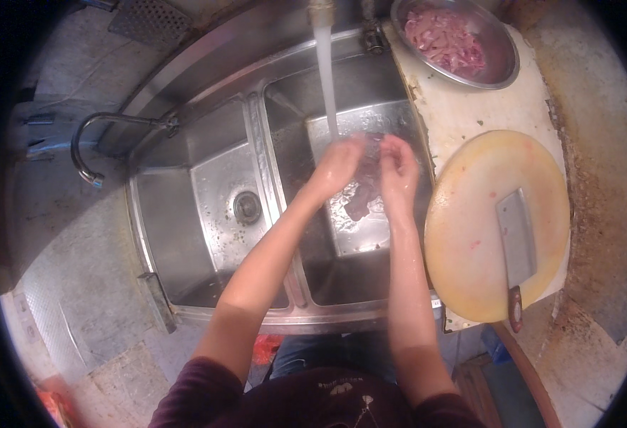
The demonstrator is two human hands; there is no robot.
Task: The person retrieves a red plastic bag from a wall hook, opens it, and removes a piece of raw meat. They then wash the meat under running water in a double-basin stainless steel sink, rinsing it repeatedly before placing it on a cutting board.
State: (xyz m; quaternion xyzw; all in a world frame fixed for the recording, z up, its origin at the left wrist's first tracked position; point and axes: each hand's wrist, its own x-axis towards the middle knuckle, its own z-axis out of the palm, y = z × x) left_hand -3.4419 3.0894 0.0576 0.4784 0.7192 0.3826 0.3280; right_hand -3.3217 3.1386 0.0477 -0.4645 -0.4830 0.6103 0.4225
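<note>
My left hand [340, 163] is over the right basin of a steel double sink, beside a stream of running water [325, 75]. Motion blurs its fingers. Close by on the right, my right hand [400, 163] has curled fingers and looks wet. Between the hands is a blurred, purplish, glossy patch [365, 174]. Whether it is a limp thing in my fingers or a reflection in the wet steel I cannot tell. Water ripples over the basin floor [356, 241] below. The stream falls from a brass-coloured tap outlet [321, 13].
A round chopping board [468, 257] to the right carries a cleaver [517, 241], its handle reaching past the board's edge. Behind it stands a steel bowl [500, 77] of raw meat strips [444, 40]. The left basin [222, 176] has scraps near its drain; a curved faucet [86, 134] juts out leftward.
</note>
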